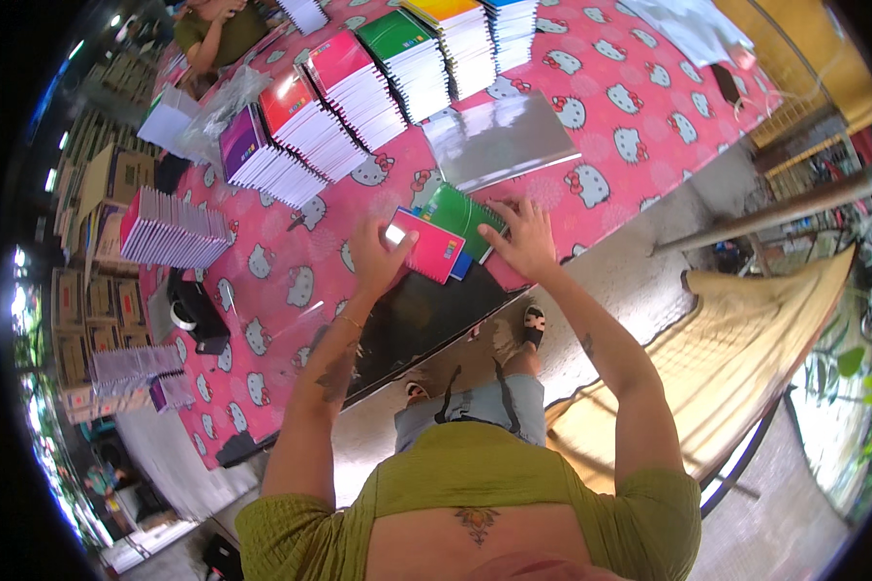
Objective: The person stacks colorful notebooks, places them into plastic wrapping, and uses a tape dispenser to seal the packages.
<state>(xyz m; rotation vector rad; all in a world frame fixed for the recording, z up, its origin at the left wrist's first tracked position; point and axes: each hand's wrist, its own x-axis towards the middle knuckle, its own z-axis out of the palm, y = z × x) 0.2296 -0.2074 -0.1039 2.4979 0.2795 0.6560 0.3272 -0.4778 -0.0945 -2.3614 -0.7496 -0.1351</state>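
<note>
My left hand (376, 257) grips the left edge of a small pink spiral notebook (436, 254), its thumb lying on the cover. My right hand (525, 240) is at the right edge of a green spiral notebook (452, 211), with thumb and fingers against its side. The pink notebook overlaps the green one. Under both, a blue notebook (463, 264) shows only at its edges. All are close to the table's near edge. Just beyond them lies a shiny clear plastic sheet or bag (504, 140).
Tall stacks of spiral notebooks, among them a purple-topped stack (262, 150) and a green-topped stack (402, 58), line the far side. A pink notebook stack (174, 229) and a tape dispenser (192, 315) sit left on the patterned tablecloth (300, 286). Another person (218, 34) is at the far left.
</note>
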